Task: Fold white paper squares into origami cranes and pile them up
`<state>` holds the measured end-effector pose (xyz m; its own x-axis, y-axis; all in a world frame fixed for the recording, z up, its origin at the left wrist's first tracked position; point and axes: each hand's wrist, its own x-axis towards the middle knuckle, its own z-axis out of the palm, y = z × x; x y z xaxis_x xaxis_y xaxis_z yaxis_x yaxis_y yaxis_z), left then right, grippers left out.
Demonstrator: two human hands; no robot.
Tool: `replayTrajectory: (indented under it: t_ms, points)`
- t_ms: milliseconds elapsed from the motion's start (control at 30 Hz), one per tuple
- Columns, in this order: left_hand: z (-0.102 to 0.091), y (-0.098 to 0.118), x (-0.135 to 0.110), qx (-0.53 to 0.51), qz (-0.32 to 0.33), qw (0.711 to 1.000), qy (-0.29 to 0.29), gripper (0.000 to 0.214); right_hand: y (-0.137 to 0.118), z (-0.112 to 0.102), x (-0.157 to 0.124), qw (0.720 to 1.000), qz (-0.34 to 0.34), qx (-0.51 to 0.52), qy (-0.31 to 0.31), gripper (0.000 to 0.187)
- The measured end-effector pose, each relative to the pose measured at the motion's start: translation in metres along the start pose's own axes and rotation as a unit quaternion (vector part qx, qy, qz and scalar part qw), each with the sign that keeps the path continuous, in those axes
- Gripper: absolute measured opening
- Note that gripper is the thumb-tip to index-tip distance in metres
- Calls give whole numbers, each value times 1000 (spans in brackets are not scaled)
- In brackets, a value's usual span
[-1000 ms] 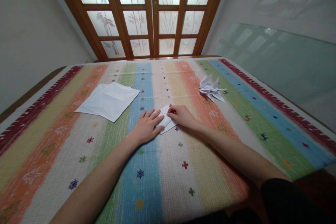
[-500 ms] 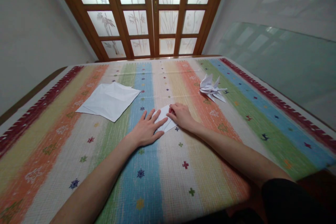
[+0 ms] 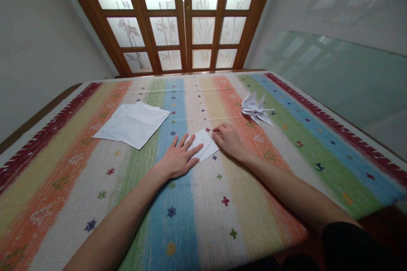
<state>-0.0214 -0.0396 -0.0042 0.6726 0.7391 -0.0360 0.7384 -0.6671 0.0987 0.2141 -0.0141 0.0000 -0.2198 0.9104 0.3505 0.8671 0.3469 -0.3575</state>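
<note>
A small folded sheet of white paper lies at the middle of the table, with a crease showing on its top. My left hand rests flat across its left side, fingers spread, hiding that part. Beside the paper's right edge is my right hand, its fingers curled together. Nothing shows between those fingers, and the right corner of the paper sits close to them.
Unfolded white paper sheets lie overlapped to the left. Folded white paper cranes sit at the right. A striped tablecloth covers the table. Behind it stand wooden doors with frosted panes.
My right hand has slid right, off the top of the folded paper to its right edge, uncovering more of it. My left hand stays spread on the paper.
</note>
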Motion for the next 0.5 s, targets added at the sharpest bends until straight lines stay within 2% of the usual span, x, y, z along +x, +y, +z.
replayTrajectory:
  t_ms: [67, 133, 200, 400, 500]
  points:
    - [-1, 2, 1, 2, -10, 1000, -5, 49, -3, -1, -5, 997, -68, 26, 4, 17]
    - [-2, 4, 2, 2, -18, 1000, -4, 48, -11, 0, -11, 991, -127, 24, -23, 19]
    - [-3, 5, 2, 1, -28, 1000, -1, 50, -19, 1, -18, 985, -157, -4, -66, 21]
    - [-5, 7, 1, -20, -47, 999, 10, 59, -40, -1, -33, 971, -180, -108, -111, 22]
    - [-5, 5, 1, -35, -51, 998, 26, 58, -49, -2, -39, 966, -194, -123, -120, 22]
